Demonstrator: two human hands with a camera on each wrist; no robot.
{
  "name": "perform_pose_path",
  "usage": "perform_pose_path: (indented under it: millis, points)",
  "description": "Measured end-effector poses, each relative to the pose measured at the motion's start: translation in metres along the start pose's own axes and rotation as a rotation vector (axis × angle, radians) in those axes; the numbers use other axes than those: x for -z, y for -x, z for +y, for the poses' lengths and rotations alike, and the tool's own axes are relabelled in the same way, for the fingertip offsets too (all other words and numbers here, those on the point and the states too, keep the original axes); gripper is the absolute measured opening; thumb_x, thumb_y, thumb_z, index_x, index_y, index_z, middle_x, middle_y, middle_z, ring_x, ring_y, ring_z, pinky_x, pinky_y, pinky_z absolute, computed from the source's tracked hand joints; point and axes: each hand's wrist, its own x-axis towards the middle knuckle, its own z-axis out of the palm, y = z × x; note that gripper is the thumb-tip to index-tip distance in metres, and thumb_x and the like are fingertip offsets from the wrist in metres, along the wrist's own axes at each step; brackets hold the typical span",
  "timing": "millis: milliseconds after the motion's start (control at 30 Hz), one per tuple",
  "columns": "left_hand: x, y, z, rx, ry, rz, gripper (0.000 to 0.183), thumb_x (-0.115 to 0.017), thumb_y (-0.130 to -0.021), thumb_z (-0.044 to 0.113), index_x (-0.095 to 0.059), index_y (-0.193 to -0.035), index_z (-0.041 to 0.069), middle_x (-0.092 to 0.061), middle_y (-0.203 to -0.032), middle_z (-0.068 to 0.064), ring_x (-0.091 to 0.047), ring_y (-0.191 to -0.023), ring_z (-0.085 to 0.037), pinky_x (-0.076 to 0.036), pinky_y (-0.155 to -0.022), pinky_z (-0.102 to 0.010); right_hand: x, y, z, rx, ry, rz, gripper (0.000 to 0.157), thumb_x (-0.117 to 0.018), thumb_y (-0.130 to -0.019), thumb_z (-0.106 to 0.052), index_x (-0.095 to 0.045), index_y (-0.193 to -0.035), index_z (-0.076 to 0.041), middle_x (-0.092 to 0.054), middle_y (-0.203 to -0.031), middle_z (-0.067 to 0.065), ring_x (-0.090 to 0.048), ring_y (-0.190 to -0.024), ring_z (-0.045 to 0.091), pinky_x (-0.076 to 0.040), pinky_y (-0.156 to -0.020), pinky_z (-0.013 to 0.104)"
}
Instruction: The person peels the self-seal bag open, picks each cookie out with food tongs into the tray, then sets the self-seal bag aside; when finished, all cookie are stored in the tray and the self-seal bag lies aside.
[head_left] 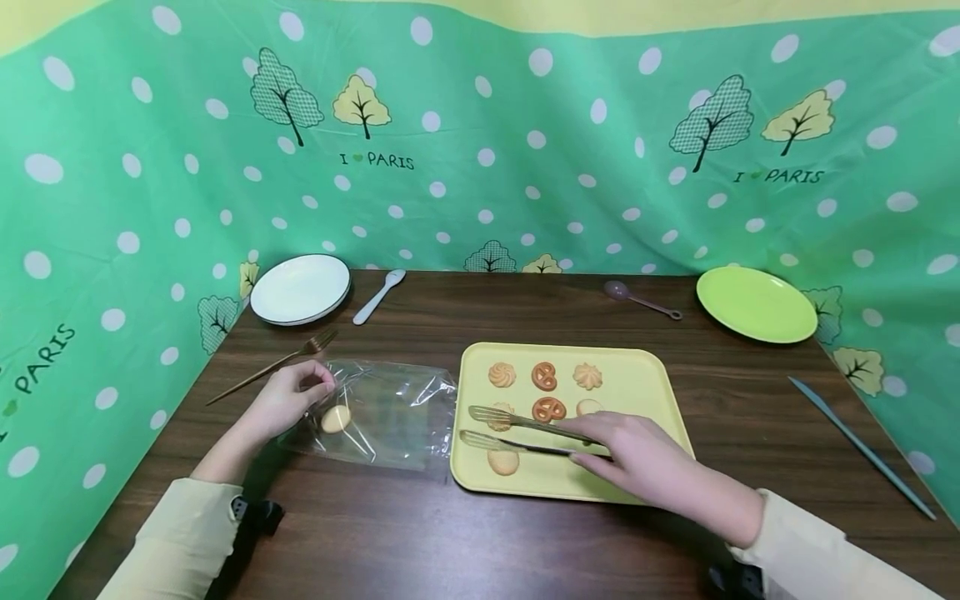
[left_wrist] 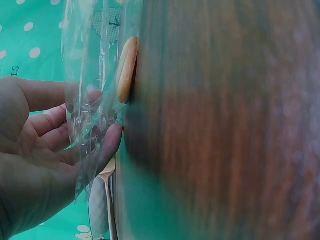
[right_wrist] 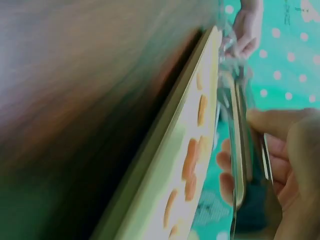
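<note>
My left hand (head_left: 294, 398) pinches the edge of a clear plastic bag (head_left: 405, 417) that lies on the table. One round, plain cookie (head_left: 335, 419) shows in the bag near my fingertips; the left wrist view has this cookie (left_wrist: 128, 71) edge-on behind the film. My right hand (head_left: 637, 458) holds metal tongs (head_left: 517, 419) above a yellow tray (head_left: 660, 417), their two arms apart. Rows of cookies sit on the tray, among them a swirled cookie (head_left: 502, 375), a pretzel (head_left: 543, 376) and a plain round cookie (head_left: 503, 462). The tongs partly cover some cookies.
A white plate (head_left: 300, 289), a pale spoon (head_left: 379, 297) and a bronze fork (head_left: 272, 367) lie at the left. Toward the right are a purple spoon (head_left: 642, 300), a green plate (head_left: 757, 305) and a blue knife (head_left: 862, 447). A polka-dot cloth (head_left: 525, 200) hangs behind the table.
</note>
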Motion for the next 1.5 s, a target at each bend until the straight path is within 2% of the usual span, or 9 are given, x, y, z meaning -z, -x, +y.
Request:
perform_pose_path:
  millis: [267, 533, 733, 867, 1100, 1300, 1500]
  points:
    - [-0.001, -0.001, -0.001, -0.01, -0.005, 0.003, 0.006, -0.059, -0.092, 0.012, -0.062, -0.095, 0.007, -0.064, -0.095, -0.009, -0.054, -0.084, -0.024, -0.042, -0.07, -0.034, -0.024, -0.054, -0.023, 0.041, -0.027, -0.019, 0.031, -0.068, -0.087, -0.024, -0.066, -0.117, -0.016, -0.069, -0.111, -0.002, -0.066, -0.098, 0.015, -0.052, -0.078, 0.036]
    - [0.002, 0.001, -0.001, 0.003, -0.021, 0.011, 0.007, -0.059, -0.093, 0.014, -0.062, -0.095, 0.008, -0.064, -0.099, -0.01, -0.054, -0.089, -0.025, -0.042, -0.071, -0.034, -0.05, -0.106, -0.05, 0.031, -0.089, -0.126, 0.038, -0.065, -0.089, -0.03, -0.063, -0.123, -0.014, -0.067, -0.117, -0.001, -0.065, -0.103, 0.016, -0.052, -0.08, 0.035]
    - [0.004, 0.002, 0.002, 0.001, -0.03, 0.018, 0.009, -0.059, -0.094, 0.016, -0.062, -0.096, 0.008, -0.061, -0.116, -0.016, -0.056, -0.104, -0.03, -0.041, -0.077, -0.037, -0.062, -0.133, -0.061, 0.044, -0.104, -0.159, 0.041, -0.064, -0.09, -0.031, -0.06, -0.127, -0.015, -0.065, -0.121, 0.0, -0.064, -0.105, 0.016, -0.051, -0.083, 0.036]
    - [0.003, 0.003, 0.002, -0.014, -0.033, 0.025, 0.008, -0.059, -0.093, 0.014, -0.062, -0.095, 0.007, -0.057, -0.123, -0.019, -0.055, -0.108, -0.032, -0.041, -0.079, -0.038, -0.067, -0.143, -0.063, 0.041, -0.085, -0.193, 0.042, -0.063, -0.09, -0.033, -0.058, -0.13, -0.019, -0.063, -0.125, -0.001, -0.062, -0.109, 0.016, -0.052, -0.081, 0.036]
    - [0.001, 0.004, 0.003, -0.033, -0.031, 0.035, 0.005, -0.059, -0.093, 0.012, -0.062, -0.093, 0.008, -0.064, -0.1, -0.011, -0.056, -0.093, -0.026, -0.041, -0.075, -0.036, -0.072, -0.154, -0.067, 0.082, -0.042, -0.204, 0.044, -0.063, -0.09, -0.036, -0.058, -0.13, -0.018, -0.064, -0.123, 0.0, -0.06, -0.112, 0.015, -0.052, -0.083, 0.035]
    - [-0.001, 0.003, 0.002, -0.042, -0.028, 0.034, 0.005, -0.059, -0.093, 0.012, -0.063, -0.093, 0.008, -0.064, -0.094, -0.009, -0.055, -0.087, -0.024, -0.041, -0.074, -0.035, -0.076, -0.161, -0.071, 0.116, -0.018, -0.199, 0.043, -0.062, -0.09, -0.039, -0.059, -0.128, -0.017, -0.063, -0.124, -0.001, -0.061, -0.111, 0.014, -0.052, -0.082, 0.035]
    - [0.0, 0.002, 0.002, -0.023, -0.032, 0.028, 0.007, -0.059, -0.093, 0.013, -0.062, -0.095, 0.008, -0.063, -0.095, -0.009, -0.054, -0.088, -0.025, -0.041, -0.074, -0.035, -0.076, -0.162, -0.073, 0.105, -0.009, -0.212, 0.04, -0.06, -0.092, -0.035, -0.059, -0.128, -0.018, -0.064, -0.123, -0.002, -0.063, -0.108, 0.014, -0.053, -0.079, 0.036]
